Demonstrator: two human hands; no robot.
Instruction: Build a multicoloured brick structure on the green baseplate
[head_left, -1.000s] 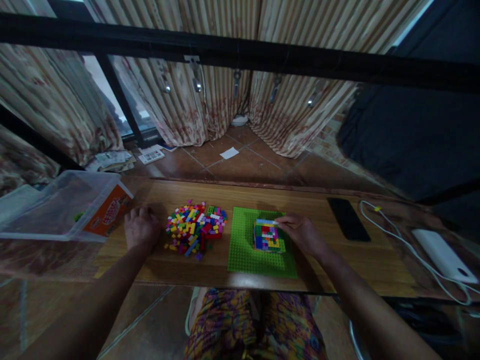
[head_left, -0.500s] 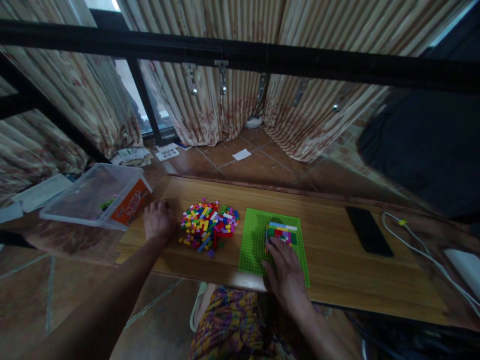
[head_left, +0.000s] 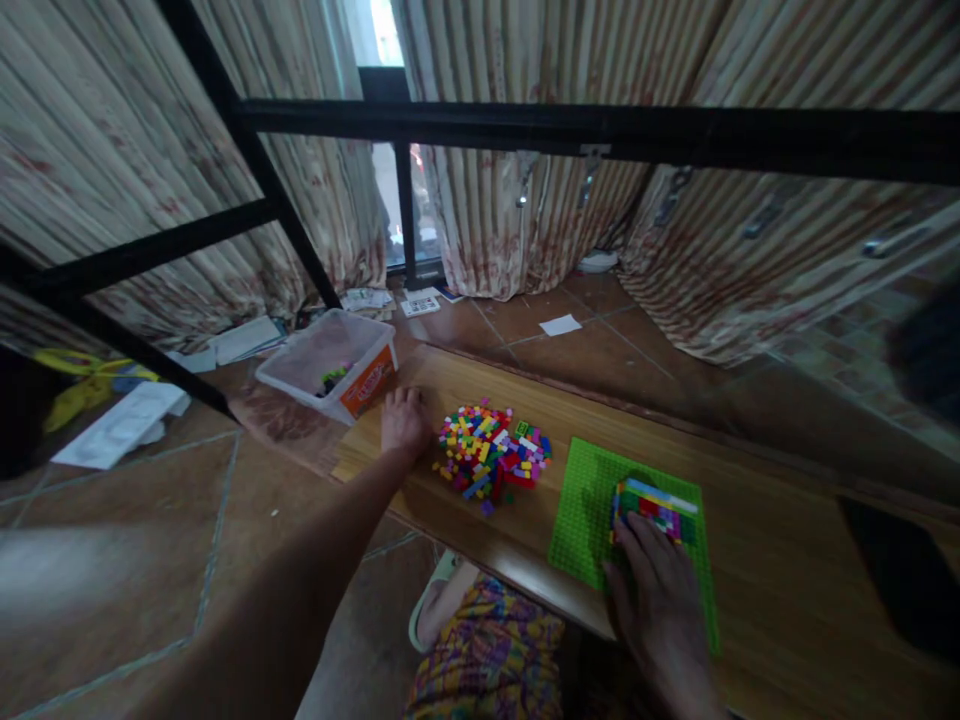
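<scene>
My left hand (head_left: 405, 422) rests on the wooden tabletop, just left of a loose pile of small coloured toy bricks (head_left: 487, 445); its short-looking fingers lie against the wood and hold nothing visible. On a bright green baseplate (head_left: 581, 500) sits a low, many-coloured brick build (head_left: 654, 500), with a light blue and white row along its far side. My right hand (head_left: 664, 600) lies over the near part of that build. Its fingers reach forward and touch the bricks, the thumb apart from them. The hand hides the build's near edge.
A clear plastic box (head_left: 322, 365) with an orange label and a few pieces inside stands beyond the table's left end. A dark phone-like slab (head_left: 900, 570) lies at the right. A black metal bar (head_left: 480, 125) crosses in front of the curtains. Papers (head_left: 561, 325) lie on the tiled floor.
The view has swung left, so everything sits further right in the picture. Both hands keep their places, the left beside the pile and the right on the build.
</scene>
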